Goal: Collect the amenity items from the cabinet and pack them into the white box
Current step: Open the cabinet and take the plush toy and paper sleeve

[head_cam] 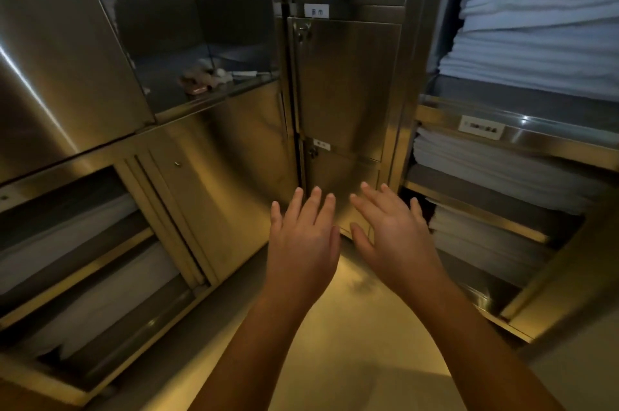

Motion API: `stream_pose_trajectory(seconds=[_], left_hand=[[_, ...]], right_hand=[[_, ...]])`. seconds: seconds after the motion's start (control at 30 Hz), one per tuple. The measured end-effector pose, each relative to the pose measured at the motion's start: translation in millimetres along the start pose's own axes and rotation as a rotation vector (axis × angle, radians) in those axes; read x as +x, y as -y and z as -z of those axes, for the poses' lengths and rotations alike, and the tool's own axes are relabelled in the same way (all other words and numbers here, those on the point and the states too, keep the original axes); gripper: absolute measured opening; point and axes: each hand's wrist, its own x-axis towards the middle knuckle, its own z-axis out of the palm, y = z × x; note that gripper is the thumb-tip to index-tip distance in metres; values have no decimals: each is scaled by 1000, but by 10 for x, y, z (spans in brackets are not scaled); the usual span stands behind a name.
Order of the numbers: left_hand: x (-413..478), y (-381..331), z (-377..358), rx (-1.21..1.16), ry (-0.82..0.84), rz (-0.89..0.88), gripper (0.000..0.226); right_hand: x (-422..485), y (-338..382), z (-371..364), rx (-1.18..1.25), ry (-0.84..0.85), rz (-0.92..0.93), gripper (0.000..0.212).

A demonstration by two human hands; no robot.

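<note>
Head camera shows the amenity items (204, 79) as a small loose heap, pinkish and white, too blurred to count. They lie near the front edge of a steel shelf (214, 97) in the open upper-left compartment of the cabinet (234, 142), and one flat white piece (244, 73) lies just to their right on the same shelf. That compartment's open door (63, 52) stands swung out at the far left. Both hands are well below the heap and touch none of it. The left hand (301, 236) and the right hand (395, 236) are held side by side, backs up, fingers straight and spread, grasping nothing, with a narrow gap between the two thumbs. Beyond their fingertips are two narrow closed doors, one above the other: the upper door (348, 85) and the lower door (345, 176), each with a latch near its top left corner. Three small white labels show, their print unreadable: the top label (316, 11) above the upper door, the middle label (321, 144) at the head of the lower door, and the right label (481, 127) on a shelf edge. At right, three open levels hold folded white linen (542, 25), the top stack the tallest. At lower left, two more open shelves hold white bedding (77, 243). Under the forearms is a pale floor (351, 327).
</note>
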Motion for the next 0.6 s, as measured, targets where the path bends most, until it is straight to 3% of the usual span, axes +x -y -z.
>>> stream_pose_trajectory(seconds=[0.6], left_hand=[[2240, 1669, -520, 53, 19, 37, 50]], right_hand=[[2744, 259, -938, 22, 12, 36, 48]])
